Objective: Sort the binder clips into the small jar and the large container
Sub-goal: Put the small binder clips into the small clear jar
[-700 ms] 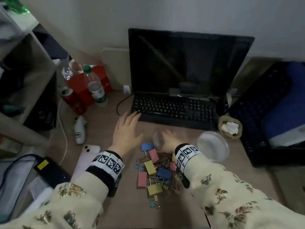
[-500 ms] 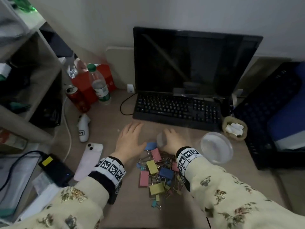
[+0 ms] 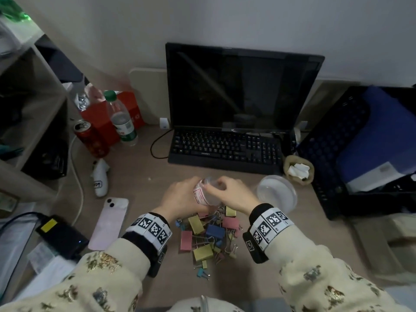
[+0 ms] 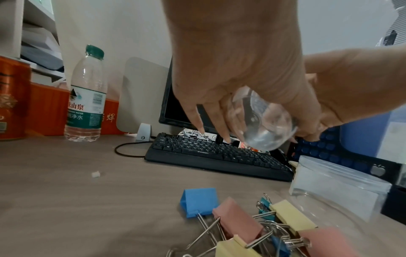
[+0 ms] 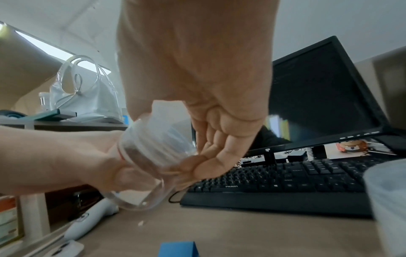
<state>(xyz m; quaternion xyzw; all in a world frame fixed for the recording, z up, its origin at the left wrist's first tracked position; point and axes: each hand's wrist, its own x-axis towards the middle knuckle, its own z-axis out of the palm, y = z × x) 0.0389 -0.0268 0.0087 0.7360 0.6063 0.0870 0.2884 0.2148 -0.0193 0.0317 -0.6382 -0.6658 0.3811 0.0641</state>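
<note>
A small clear jar (image 3: 206, 191) with a red-and-white label is held tilted above the desk between both hands. My left hand (image 3: 180, 197) wraps its body (image 4: 261, 121). My right hand (image 3: 234, 194) has its fingers curled round the jar's threaded top end (image 5: 153, 144). Just below the hands, a pile of pink, yellow and blue binder clips (image 3: 209, 233) in large and small sizes lies on the desk. The large clear round container (image 3: 276, 194) stands to the right of the pile, with a whitish top. The left wrist view shows it (image 4: 334, 187) behind the clips (image 4: 239, 219).
A black keyboard (image 3: 225, 149) and monitor (image 3: 243, 86) stand behind the hands. A pink phone (image 3: 110, 221), white device (image 3: 100, 179), red can (image 3: 90, 140) and water bottle (image 3: 121, 118) are on the left. A small basket (image 3: 298, 170) and dark crate (image 3: 360, 154) are on the right.
My left hand left the desk and took hold of the jar. Both hands have raised the jar off the desk and tilted it.
</note>
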